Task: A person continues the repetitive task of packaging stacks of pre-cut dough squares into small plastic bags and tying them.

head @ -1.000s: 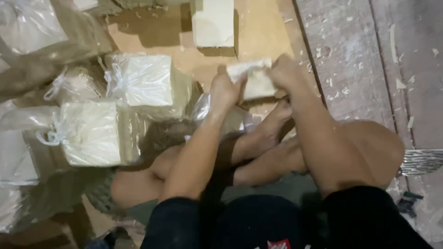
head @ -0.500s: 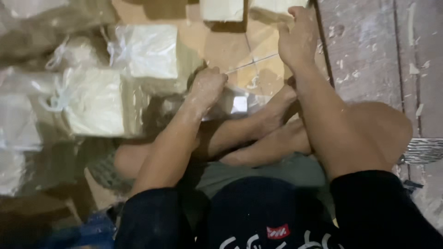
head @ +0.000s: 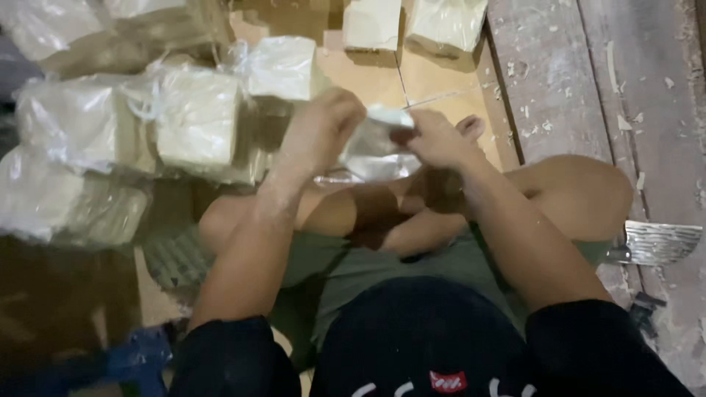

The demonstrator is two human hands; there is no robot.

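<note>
Both hands grip 1 clear plastic bag (head: pixel 371 147) over the crossed legs: left hand (head: pixel 320 129) and right hand (head: pixel 434 140) pinch its mouth, seemingly spreading it. Bagged blocks (head: pixel 195 117) lie left of them.

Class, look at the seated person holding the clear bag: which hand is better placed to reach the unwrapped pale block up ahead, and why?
Probably the right hand: it lies nearer the bare block than the left hand, though both pinch the clear bag.
</note>
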